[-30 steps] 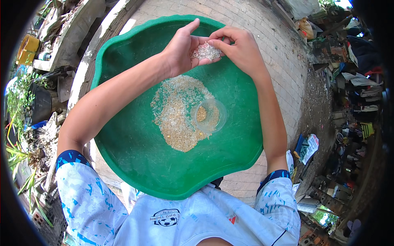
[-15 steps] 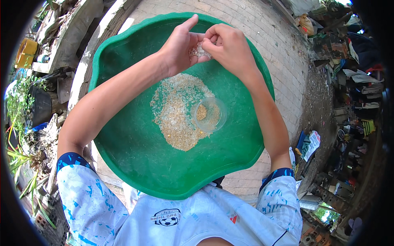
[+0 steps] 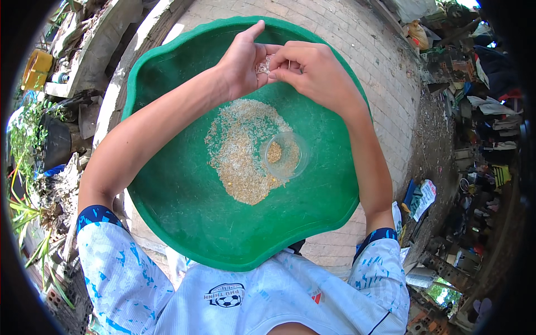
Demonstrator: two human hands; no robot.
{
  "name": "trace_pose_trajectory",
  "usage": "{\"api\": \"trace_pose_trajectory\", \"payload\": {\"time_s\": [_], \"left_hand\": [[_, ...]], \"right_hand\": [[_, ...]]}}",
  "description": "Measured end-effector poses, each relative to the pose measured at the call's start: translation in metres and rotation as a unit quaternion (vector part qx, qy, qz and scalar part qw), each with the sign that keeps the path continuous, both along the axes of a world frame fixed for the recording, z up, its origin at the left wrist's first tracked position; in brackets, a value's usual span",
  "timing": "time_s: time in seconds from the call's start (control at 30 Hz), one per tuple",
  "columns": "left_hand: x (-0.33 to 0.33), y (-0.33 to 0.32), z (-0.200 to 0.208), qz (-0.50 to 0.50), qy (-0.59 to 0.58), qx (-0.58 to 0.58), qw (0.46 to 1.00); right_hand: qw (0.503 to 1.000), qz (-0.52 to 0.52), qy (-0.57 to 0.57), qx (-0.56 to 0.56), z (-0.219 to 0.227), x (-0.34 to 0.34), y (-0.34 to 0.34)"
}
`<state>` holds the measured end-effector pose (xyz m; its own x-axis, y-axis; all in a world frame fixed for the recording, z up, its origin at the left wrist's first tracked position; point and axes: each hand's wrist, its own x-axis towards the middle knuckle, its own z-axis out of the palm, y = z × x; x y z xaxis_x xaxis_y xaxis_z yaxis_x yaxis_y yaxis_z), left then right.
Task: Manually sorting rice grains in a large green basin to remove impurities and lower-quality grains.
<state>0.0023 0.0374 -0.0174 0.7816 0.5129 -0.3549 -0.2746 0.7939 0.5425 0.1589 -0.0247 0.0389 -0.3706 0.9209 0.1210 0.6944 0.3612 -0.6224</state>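
My left hand (image 3: 241, 66) is palm up over the far part of a green scalloped tray (image 3: 184, 215), cupping a small heap of whitish rice grains (image 3: 262, 66). Close against that palm, my right hand (image 3: 315, 70) has its thumb and fingertips pinched together at the grains; whatever lies between them is too small to make out. Below the hands, a pile of mixed white and tan grain (image 3: 243, 159) is spread on the tray. A clear plastic cup (image 3: 298, 146) stands at the pile's right side, with some tan grains (image 3: 274, 152) inside.
The tray's near rim meets my shirt (image 3: 268, 290). Brick paving (image 3: 385, 100) runs under and beyond it. Plants (image 3: 28, 134), a yellow container (image 3: 38, 68) and concrete pieces line the left side. Cluttered household items and a blue-and-white packet (image 3: 423, 198) lie at the right.
My right hand has shifted slightly, its wrist lower and to the right, fingertips a little further left over the palm. The left hand stays nearly in place. Pile and cup look the same.
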Motion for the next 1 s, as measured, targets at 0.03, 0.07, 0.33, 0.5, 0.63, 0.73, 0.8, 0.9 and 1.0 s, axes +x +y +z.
{"api": "trace_pose_trajectory", "payload": {"time_s": [0.03, 0.07, 0.33, 0.5, 0.63, 0.73, 0.8, 0.9, 1.0], "left_hand": [[0.000, 0.000, -0.002, -0.002, 0.006, -0.002, 1.000], [0.000, 0.000, -0.003, -0.004, 0.011, -0.004, 1.000], [0.001, -0.008, 0.009, 0.021, 0.043, -0.008, 0.999], [-0.003, -0.001, -0.002, -0.005, 0.020, 0.002, 1.000], [0.004, -0.004, 0.007, 0.024, 0.024, -0.016, 0.999], [0.005, -0.002, 0.007, 0.023, 0.020, -0.018, 0.999], [0.003, -0.001, 0.007, 0.021, 0.023, -0.014, 0.999], [-0.002, 0.001, 0.007, -0.002, -0.028, -0.035, 0.999], [0.000, 0.004, 0.007, -0.001, -0.011, -0.019, 1.000]], "right_hand": [[1.000, -0.002, 0.001, -0.018, -0.001, -0.001, 0.000], [1.000, -0.004, 0.000, -0.018, -0.005, -0.002, 0.001], [0.998, 0.022, -0.049, 0.034, -0.019, -0.004, 0.003], [1.000, 0.007, -0.022, 0.008, -0.012, -0.005, 0.006], [0.994, -0.077, 0.076, -0.023, 0.003, 0.004, 0.005], [0.989, -0.026, 0.104, -0.101, 0.011, 0.023, 0.003], [0.976, 0.027, 0.058, -0.210, 0.023, 0.030, -0.001], [0.968, 0.057, -0.046, -0.242, 0.023, 0.028, -0.004], [0.993, -0.049, -0.046, -0.093, 0.020, 0.030, 0.004]]}}
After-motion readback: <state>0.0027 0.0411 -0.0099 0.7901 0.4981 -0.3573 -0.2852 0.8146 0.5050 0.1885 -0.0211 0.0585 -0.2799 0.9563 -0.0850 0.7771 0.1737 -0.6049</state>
